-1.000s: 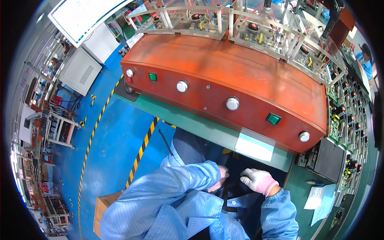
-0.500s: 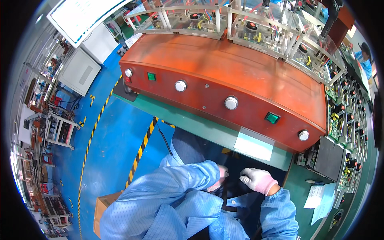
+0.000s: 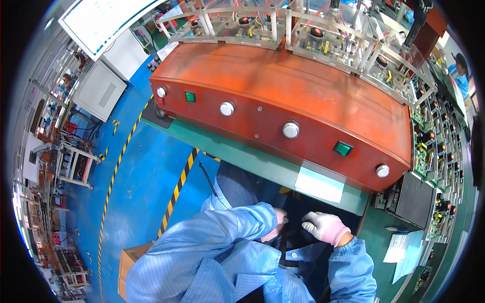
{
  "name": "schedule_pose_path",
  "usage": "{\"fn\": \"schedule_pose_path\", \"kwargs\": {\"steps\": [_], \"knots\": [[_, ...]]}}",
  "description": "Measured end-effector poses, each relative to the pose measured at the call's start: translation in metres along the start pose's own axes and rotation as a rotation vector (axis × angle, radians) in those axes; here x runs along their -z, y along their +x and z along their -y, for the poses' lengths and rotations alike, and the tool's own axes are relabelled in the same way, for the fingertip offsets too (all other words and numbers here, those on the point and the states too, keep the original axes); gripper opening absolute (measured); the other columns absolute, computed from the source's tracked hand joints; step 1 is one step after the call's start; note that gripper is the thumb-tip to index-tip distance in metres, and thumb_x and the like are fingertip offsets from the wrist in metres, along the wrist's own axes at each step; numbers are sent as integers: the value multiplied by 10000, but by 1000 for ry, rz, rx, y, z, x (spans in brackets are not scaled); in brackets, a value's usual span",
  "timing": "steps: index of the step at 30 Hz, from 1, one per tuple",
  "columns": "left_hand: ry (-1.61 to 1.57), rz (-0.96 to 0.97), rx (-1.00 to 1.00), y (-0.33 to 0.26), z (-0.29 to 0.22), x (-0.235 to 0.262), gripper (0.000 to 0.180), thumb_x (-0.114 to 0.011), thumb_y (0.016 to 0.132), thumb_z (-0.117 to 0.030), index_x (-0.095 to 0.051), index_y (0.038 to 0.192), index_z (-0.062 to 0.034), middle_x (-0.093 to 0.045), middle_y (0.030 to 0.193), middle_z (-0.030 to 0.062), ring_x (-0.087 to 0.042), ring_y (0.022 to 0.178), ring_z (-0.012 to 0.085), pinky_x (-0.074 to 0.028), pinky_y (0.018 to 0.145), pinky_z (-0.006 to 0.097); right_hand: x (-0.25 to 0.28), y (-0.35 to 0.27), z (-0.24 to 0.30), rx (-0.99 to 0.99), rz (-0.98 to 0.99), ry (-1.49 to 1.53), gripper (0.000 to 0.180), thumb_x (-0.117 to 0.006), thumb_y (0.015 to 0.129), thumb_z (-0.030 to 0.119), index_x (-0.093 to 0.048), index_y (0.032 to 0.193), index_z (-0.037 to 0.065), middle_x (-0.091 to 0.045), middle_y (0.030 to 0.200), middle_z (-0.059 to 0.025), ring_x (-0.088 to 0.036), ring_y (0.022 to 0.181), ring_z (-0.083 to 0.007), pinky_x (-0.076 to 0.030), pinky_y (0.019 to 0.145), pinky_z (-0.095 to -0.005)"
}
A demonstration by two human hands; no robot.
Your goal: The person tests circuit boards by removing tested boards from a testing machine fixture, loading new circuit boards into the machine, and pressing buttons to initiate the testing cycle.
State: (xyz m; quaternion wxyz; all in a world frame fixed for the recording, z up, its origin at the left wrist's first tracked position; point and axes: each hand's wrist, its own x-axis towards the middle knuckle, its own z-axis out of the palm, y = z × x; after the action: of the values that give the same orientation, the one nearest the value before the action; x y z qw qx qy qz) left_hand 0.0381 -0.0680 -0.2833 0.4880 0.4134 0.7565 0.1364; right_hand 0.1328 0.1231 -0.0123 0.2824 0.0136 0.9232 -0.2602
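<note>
Both my hands are down at my lap, just below the front edge of the green bench (image 3: 262,164). My left hand (image 3: 279,219) wears a pale glove and is mostly hidden behind my blue sleeve; only the knuckles show. My right hand (image 3: 324,226), in a white and pink glove, has its fingers curled down onto a dark thing (image 3: 293,237) between the hands. I cannot tell what that dark thing is or whether either hand grips it.
A long orange machine housing (image 3: 283,96) with round silver knobs and green square buttons stands on the bench. Clear fixtures with wiring sit behind it. A black box (image 3: 411,199) and papers (image 3: 396,247) lie at the right, and a cardboard box (image 3: 129,267) stands on the blue floor.
</note>
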Motion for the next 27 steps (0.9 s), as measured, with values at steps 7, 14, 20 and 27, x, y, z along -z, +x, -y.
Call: {"fn": "schedule_pose_path", "kwargs": {"steps": [7,14,20,27], "knots": [[-25,25,15,0,2,3,410,-542,961,-372,-729,1118,-44,-712,1195,177,-638,1122,394,-486,1000,470,-4,-2,-6,23,-3,-27,350,-534,1024,366,-671,1175,81,-729,1114,-126,-689,982,-365,-545,879,-406],[-49,-66,28,9,6,-16,417,-587,914,-382,-741,1092,-37,-728,1124,183,-655,1065,392,-508,954,458,-1,-5,-1,41,-6,-20,352,-533,1025,368,-678,1169,82,-732,1110,-123,-687,993,-363,-541,887,-404],[-45,-181,15,11,8,-23,438,-618,874,-397,-755,1068,-29,-740,1084,185,-670,1026,392,-524,922,455,4,-1,2,33,18,3,352,-531,1026,366,-681,1171,82,-734,1114,-120,-687,1003,-361,-537,899,-400],[-34,-101,-19,22,-1,-15,429,-623,870,-388,-755,1050,-22,-741,1089,182,-669,1030,393,-524,915,449,2,-4,-6,-16,19,22,355,-529,1026,364,-681,1180,81,-735,1121,-120,-685,1014,-362,-536,905,-397]]}}
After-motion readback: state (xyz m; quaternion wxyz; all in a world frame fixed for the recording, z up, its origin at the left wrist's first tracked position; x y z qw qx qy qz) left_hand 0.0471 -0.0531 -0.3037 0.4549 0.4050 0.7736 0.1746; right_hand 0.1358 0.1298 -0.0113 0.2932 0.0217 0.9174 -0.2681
